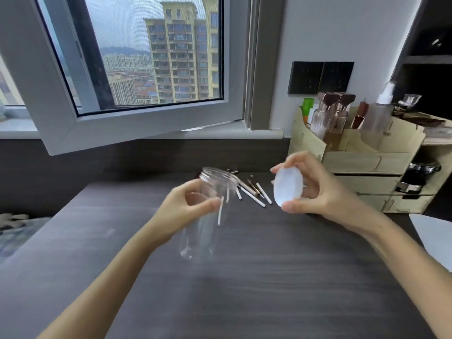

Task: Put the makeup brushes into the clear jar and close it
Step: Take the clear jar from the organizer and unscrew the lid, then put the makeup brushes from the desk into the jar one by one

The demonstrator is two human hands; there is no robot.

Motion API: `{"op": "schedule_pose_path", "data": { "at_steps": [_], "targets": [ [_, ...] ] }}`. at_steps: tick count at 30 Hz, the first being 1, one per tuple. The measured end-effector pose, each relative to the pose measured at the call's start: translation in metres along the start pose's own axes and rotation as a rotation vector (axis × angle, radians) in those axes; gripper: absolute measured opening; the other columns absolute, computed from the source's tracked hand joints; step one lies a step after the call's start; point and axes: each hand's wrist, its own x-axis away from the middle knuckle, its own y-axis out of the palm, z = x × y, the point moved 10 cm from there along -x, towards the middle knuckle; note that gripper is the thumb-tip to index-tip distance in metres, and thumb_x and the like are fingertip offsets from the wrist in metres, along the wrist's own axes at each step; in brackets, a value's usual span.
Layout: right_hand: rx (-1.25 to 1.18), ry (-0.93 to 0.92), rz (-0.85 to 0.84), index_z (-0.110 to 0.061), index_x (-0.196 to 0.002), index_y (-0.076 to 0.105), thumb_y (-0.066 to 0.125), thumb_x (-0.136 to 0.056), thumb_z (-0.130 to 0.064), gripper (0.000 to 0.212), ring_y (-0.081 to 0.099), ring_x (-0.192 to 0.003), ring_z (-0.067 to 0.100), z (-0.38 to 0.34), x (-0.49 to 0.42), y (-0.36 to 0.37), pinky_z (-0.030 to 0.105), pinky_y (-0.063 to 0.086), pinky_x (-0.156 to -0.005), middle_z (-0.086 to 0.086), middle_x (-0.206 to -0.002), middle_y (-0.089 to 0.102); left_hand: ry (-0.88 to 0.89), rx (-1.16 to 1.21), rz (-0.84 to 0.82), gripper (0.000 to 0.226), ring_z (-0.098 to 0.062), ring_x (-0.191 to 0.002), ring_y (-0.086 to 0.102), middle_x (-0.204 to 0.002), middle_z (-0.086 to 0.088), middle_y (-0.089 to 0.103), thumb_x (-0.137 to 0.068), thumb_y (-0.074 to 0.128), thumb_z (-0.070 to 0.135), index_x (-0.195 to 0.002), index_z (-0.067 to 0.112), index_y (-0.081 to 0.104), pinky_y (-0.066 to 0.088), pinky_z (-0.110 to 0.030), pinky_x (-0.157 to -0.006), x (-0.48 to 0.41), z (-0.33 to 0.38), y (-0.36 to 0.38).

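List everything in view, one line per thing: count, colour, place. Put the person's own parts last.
clear jar: one, transparent, lid off, held over the table by the left hand
lid: one, translucent white, held in the right hand
makeup brushes: several, exact count unclear, white handles, lying on the table behind the jar
table: one, dark grey wood grain, foreground
wooden organiser: one, pale wood, right rear of the table, holding bottles
spray bottle: one, clear with white top, in the organiser
wall sockets: two, black, on the wall
window: one, grey frame, swung open, rear left
left hand: one, gripping the jar
right hand: one, gripping the lid
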Motion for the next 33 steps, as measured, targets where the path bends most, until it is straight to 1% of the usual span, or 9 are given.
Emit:
{"op": "schedule_pose_path", "data": {
  "at_steps": [2, 5, 10, 15, 18, 20, 23, 28, 33],
  "targets": [
    [-0.087, 0.139, 0.094, -0.033, -0.092, 0.046, 0.089, -0.057, -0.023, 0.056, 0.065, -0.104, 0.017, 0.047, 0.008, -0.003, 0.032, 0.056, -0.085, -0.005, -0.113, 0.064, -0.035, 0.123, 0.171, 0.032, -0.013, -0.084, 0.064, -0.093, -0.004, 0.069, -0.070, 0.073, 0.039, -0.094, 0.019, 0.066, 0.049, -0.020, -0.072, 0.000, -0.020, -0.027],
    [0.024, 0.336, 0.198, -0.025, -0.084, 0.040, 0.087, -0.061, -0.024, 0.052, 0.061, -0.110, 0.028, 0.117, 0.024, 0.008, 0.047, 0.051, -0.093, -0.001, -0.115, 0.064, -0.074, 0.236, 0.366, 0.038, -0.016, -0.093, 0.064, -0.099, -0.001, 0.067, -0.069, 0.072, 0.046, -0.098, 0.025, 0.061, 0.049, -0.032, -0.084, 0.006, -0.045, -0.051],
    [0.305, 0.392, 0.244, -0.034, -0.077, 0.034, 0.077, -0.059, -0.046, 0.048, 0.054, -0.111, 0.014, 0.153, 0.033, 0.015, 0.036, 0.046, -0.089, -0.016, -0.121, 0.059, -0.035, 0.239, 0.578, 0.053, 0.002, -0.085, 0.064, -0.094, 0.009, 0.066, -0.066, 0.073, 0.047, -0.106, 0.017, 0.057, 0.048, -0.013, -0.072, 0.021, -0.065, -0.069],
    [0.592, 0.397, 0.077, -0.031, -0.087, 0.042, 0.075, -0.067, -0.041, 0.040, 0.045, -0.114, 0.010, 0.166, 0.029, 0.023, 0.026, 0.034, -0.086, -0.016, -0.122, 0.053, -0.024, 0.152, 0.656, 0.063, -0.019, -0.105, 0.062, -0.114, -0.010, 0.062, -0.069, 0.077, 0.044, -0.118, 0.016, 0.050, 0.050, -0.029, -0.088, 0.028, -0.078, -0.081],
    [0.647, 0.289, 0.144, -0.023, -0.101, 0.057, 0.071, -0.076, -0.038, 0.032, 0.047, -0.103, 0.007, 0.141, 0.005, 0.022, 0.018, 0.030, -0.082, -0.012, -0.109, 0.056, 0.010, 0.108, 0.710, 0.066, -0.021, -0.106, 0.060, -0.117, -0.011, 0.060, -0.069, 0.077, 0.044, -0.122, 0.018, 0.048, 0.049, -0.033, -0.092, 0.029, -0.073, -0.088],
    [0.689, 0.155, 0.249, -0.018, -0.090, 0.065, 0.066, -0.084, -0.031, 0.015, 0.052, -0.089, 0.009, 0.109, -0.023, 0.028, 0.018, 0.030, -0.072, -0.011, -0.091, 0.061, 0.022, 0.075, 0.763, 0.063, -0.020, -0.105, 0.059, -0.115, -0.011, 0.059, -0.071, 0.076, 0.041, -0.123, 0.018, 0.048, 0.049, -0.035, -0.093, 0.031, -0.071, -0.095],
    [0.747, 0.135, 0.247, -0.017, -0.071, 0.066, 0.059, -0.088, -0.029, 0.022, 0.055, -0.074, 0.016, 0.093, -0.074, 0.064, 0.026, 0.034, -0.064, -0.010, -0.069, 0.062, 0.051, -0.001, 0.819, 0.063, -0.018, -0.103, 0.058, -0.112, -0.010, 0.058, -0.072, 0.076, 0.041, -0.122, 0.016, 0.048, 0.049, -0.032, -0.092, 0.036, -0.068, -0.100],
    [0.902, 0.390, 0.100, -0.005, -0.099, 0.067, 0.055, -0.090, -0.031, 0.030, 0.063, -0.104, 0.033, 0.127, -0.149, 0.126, 0.033, 0.049, -0.078, 0.014, -0.106, 0.070, 0.112, -0.131, 0.837, 0.060, -0.014, -0.098, 0.056, -0.109, 0.000, 0.054, -0.066, 0.078, 0.048, -0.115, 0.035, 0.045, 0.045, -0.020, -0.085, 0.041, -0.060, -0.100],
    [0.973, 0.650, -0.002, -0.005, -0.123, 0.056, 0.051, -0.092, -0.012, 0.032, 0.050, -0.125, 0.033, 0.164, -0.168, 0.142, 0.039, 0.048, -0.093, 0.013, -0.132, 0.056, 0.169, -0.214, 0.833, 0.061, -0.007, -0.097, 0.053, -0.106, 0.008, 0.051, -0.066, 0.077, 0.042, -0.118, 0.033, 0.046, 0.043, -0.017, -0.084, 0.043, -0.056, -0.099]
  ]
}}
